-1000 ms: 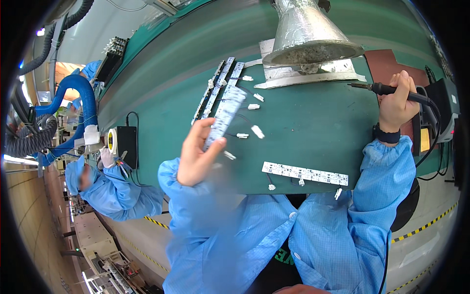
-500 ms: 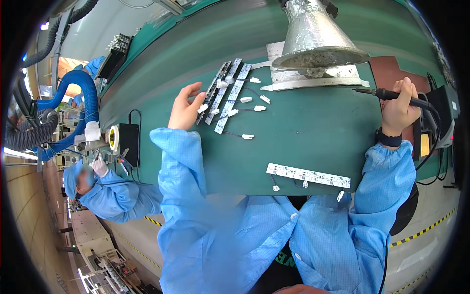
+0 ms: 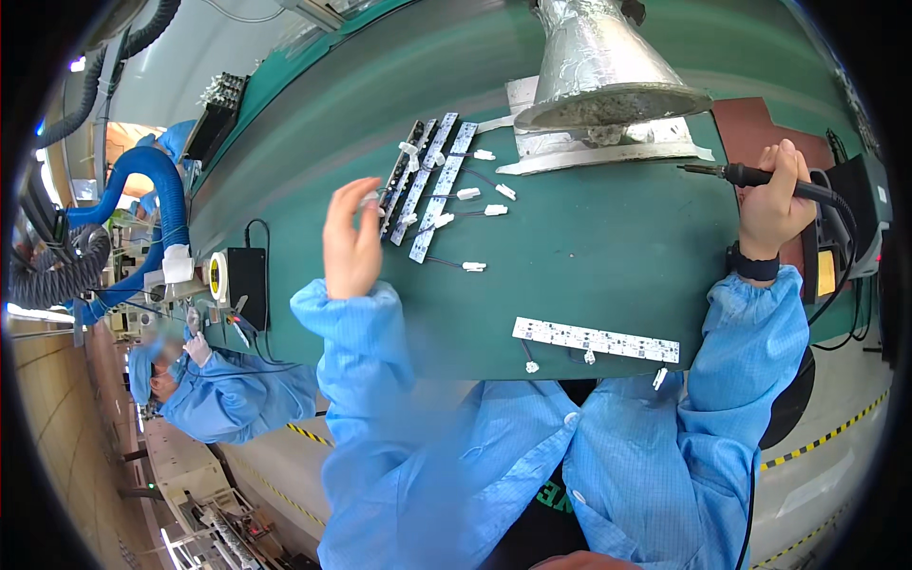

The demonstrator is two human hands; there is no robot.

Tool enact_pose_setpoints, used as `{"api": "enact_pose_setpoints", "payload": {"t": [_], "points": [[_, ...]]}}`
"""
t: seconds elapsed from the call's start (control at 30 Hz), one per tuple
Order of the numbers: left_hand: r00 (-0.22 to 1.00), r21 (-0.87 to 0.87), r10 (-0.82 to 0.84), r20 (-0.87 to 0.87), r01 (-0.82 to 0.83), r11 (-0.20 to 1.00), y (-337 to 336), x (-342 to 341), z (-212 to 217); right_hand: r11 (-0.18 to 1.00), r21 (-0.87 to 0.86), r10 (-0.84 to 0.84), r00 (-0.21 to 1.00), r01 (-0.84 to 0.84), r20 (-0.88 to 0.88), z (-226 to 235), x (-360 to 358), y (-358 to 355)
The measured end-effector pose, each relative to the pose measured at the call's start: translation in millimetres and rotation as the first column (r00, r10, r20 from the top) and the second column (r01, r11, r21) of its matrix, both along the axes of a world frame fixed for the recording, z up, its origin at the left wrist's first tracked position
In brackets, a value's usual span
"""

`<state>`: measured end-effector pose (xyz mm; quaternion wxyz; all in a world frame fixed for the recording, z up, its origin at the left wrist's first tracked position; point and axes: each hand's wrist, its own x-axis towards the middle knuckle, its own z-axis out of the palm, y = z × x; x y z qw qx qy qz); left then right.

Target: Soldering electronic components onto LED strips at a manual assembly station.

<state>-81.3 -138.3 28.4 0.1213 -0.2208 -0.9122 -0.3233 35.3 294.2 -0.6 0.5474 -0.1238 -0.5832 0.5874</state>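
Observation:
My right hand (image 3: 774, 209), at the right, is wrapped around the handle of a soldering iron (image 3: 750, 176), its metal tip pointing left. My left hand (image 3: 351, 242) is raised beside the left end of several slim circuit board strips; its fingers are stretched out, thumb close to a small white connector. Two of those strips are white (image 3: 442, 195), and the leftmost is dark (image 3: 394, 185). Short wires with white plugs (image 3: 495, 210) stick out from them. Close to the table's front edge lies another white circuit board strip (image 3: 597, 340) with small connectors hanging toward me.
A foil-covered fume hood cone (image 3: 608, 76) stands over a pale metal plate (image 3: 608, 147) at the back. The soldering station (image 3: 855, 218) is at far right. At left are a black box with a yellow ring (image 3: 237, 285), a blue hose (image 3: 171, 180) and a co-worker in blue (image 3: 237, 394).
My left hand has drawn back slightly left and toward me, its fingers turning more upright. The leftmost strip stands more upright too. My right hand with the soldering iron has barely moved.

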Motion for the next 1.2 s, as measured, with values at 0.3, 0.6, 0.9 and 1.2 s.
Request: {"api": "enact_pose_setpoints", "payload": {"t": [0.3,0.6,0.9,1.2], "points": [[0.992,0.061,0.051,0.118,-0.058,0.996,12.0,7.2,-17.9,0.997,0.056,-0.062,0.998,0.062,0.0,-1.5,-2.2,2.2],[0.794,-0.095,-0.545,0.271,0.585,0.805,84.0,99.8,30.1,0.99,0.106,-0.085,0.995,0.09,-0.047,-0.6,-6.1,4.5],[0.538,0.094,-0.626,0.564,0.711,0.697,104.4,103.4,11.6,0.993,0.069,-0.1,0.995,0.101,-0.006,3.3,-1.2,-0.2],[0.517,0.476,-0.515,0.684,0.218,0.852,136.4,79.2,-7.4,0.992,0.0,-0.123,0.983,0.125,-0.136,24.1,5.6,-18.2]]}}
